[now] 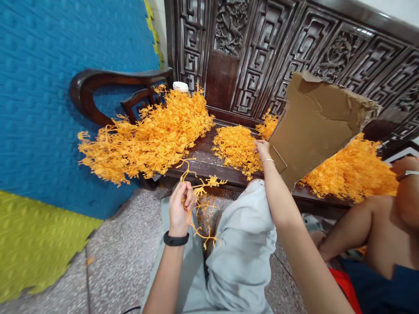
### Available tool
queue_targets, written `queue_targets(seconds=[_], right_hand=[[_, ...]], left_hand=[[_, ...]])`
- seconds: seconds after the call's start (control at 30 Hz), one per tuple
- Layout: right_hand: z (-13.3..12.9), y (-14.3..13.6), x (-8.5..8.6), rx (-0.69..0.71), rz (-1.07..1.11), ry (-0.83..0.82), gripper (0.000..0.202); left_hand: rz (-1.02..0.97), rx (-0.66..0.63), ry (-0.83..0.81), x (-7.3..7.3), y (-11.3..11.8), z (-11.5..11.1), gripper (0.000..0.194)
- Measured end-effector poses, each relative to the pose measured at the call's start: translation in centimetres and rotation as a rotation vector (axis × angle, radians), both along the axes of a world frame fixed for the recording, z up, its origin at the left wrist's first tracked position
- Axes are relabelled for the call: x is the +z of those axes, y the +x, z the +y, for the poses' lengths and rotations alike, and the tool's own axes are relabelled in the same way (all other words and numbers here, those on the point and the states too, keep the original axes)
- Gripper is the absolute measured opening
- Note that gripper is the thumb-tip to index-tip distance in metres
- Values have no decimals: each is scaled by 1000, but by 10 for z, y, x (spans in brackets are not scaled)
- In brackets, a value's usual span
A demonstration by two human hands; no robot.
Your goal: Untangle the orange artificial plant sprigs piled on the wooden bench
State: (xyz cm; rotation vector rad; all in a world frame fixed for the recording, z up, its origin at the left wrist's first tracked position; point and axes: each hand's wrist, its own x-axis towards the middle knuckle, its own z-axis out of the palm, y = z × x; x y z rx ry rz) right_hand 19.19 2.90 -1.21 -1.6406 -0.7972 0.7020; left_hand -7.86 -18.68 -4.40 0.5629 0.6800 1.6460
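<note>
My left hand [183, 198], with a black band at the wrist, is closed around thin orange branching stems [199, 231] that hang over my lap. My right hand [262, 148], a bracelet on its wrist, reaches to the right edge of a small pile of orange pieces [234, 146] on the dark wooden bench [209, 163]. Its fingers look pressed together, and anything between them is too small to make out. A larger heap of orange branching pieces [153, 135] lies on the bench to the left.
A brown cardboard piece [314, 122] stands right of my right hand, with another orange heap [353, 170] behind it. A white round object [180, 87] sits by the armrest [88, 87]. Another person's bare leg and arm [376, 222] are at the right.
</note>
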Motion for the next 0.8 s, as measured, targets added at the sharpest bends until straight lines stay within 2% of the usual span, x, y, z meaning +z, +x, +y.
queue_targets(seconds=[0.13,0.2,0.27,0.37,0.47,0.57,0.63,0.8], right_hand=[[-9,-10,16,6,50,54,4],[-17,-22,26,108,68,81,3],[-28,-37,36,321,51,113,6],[-48,-61,48,759,-54,145,16],[-66,-82,56,1173,-195,97,25],[-81,-100,60,1457,-313,39,29],[-91,-110,62,1538,-352,85,30],[-109,-129,62,1592,-517,339,46]], left_hand=[[-23,8,-50,2,-1,-1,20],[-32,0,-38,4,-2,-1,20],[-46,-13,-21,5,-2,-2,20],[-69,-33,-2,5,-3,-2,20],[-76,-39,5,4,-4,-2,19],[-72,-26,1,3,-4,-1,19],[-62,-9,4,3,-4,0,17],[-26,0,-20,4,-2,1,12]])
